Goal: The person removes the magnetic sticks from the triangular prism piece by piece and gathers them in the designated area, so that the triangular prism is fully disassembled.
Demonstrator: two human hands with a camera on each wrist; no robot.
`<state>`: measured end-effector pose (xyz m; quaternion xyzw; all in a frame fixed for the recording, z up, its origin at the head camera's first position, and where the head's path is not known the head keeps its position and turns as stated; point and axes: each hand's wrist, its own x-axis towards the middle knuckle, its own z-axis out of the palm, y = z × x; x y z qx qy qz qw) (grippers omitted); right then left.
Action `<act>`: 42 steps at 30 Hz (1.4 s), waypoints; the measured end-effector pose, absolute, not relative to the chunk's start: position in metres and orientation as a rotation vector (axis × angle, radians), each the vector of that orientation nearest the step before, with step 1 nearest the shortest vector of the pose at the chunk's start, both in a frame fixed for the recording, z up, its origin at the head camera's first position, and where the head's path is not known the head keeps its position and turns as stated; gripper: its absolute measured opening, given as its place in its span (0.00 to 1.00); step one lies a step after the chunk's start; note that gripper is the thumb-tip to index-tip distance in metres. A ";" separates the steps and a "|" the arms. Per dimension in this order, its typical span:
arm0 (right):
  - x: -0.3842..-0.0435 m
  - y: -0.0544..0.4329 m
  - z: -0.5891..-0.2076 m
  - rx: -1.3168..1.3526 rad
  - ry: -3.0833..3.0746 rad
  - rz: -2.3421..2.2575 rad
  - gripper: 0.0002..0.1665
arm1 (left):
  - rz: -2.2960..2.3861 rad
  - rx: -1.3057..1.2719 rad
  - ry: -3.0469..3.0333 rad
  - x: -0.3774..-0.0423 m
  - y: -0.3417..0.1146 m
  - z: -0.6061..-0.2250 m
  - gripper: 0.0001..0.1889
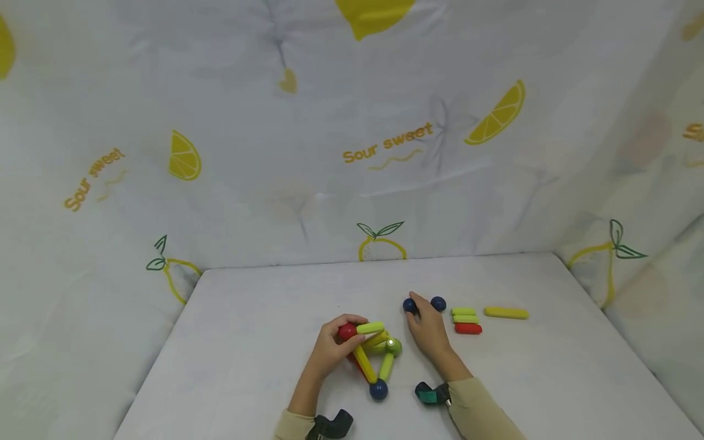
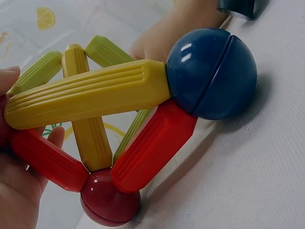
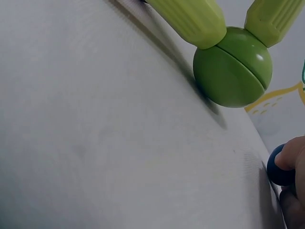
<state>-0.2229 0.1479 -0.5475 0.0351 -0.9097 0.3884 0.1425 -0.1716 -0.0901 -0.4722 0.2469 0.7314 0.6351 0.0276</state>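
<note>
My left hand [image 1: 328, 348] grips the red ball [image 1: 348, 332] at the upper left corner of a frame built from magnetic sticks and balls. A yellow stick [image 1: 365, 365] runs from that ball to a blue corner ball [image 1: 378, 390]. On the frame's right side is a green ball [image 1: 393, 346]. The left wrist view shows red sticks [image 2: 155, 148] meeting at a second, dark red ball [image 2: 109, 198] low on the frame. Beyond the frame, my right hand [image 1: 429, 333] pinches a loose dark blue ball [image 1: 409, 305] at the tabletop.
Another dark blue ball [image 1: 438, 304] lies just right of my right hand. Farther right are two short lime sticks [image 1: 464, 315], a short red stick [image 1: 468, 329] and a long yellow stick [image 1: 506, 313]. A lemon-printed white cloth [image 1: 264, 201] hangs behind the white table [image 1: 236, 379].
</note>
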 end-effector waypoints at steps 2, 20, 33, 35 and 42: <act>-0.222 0.148 -0.548 0.106 -2.608 1.127 0.28 | 1.952 0.757 2.260 -0.172 -0.090 -0.472 0.13; -0.203 0.150 -0.539 0.113 -2.393 1.426 0.30 | 1.910 0.702 2.230 -0.172 -0.091 -0.472 0.13; -0.173 0.149 -0.515 0.450 -2.302 1.862 0.24 | 1.938 0.729 2.200 -0.173 -0.091 -0.469 0.14; -0.169 0.147 -0.513 0.503 -2.316 1.906 0.22 | 1.939 0.730 2.200 -0.172 -0.092 -0.469 0.14; -0.162 0.137 -0.513 0.642 -2.403 1.790 0.22 | 1.951 0.744 2.202 -0.173 -0.093 -0.471 0.14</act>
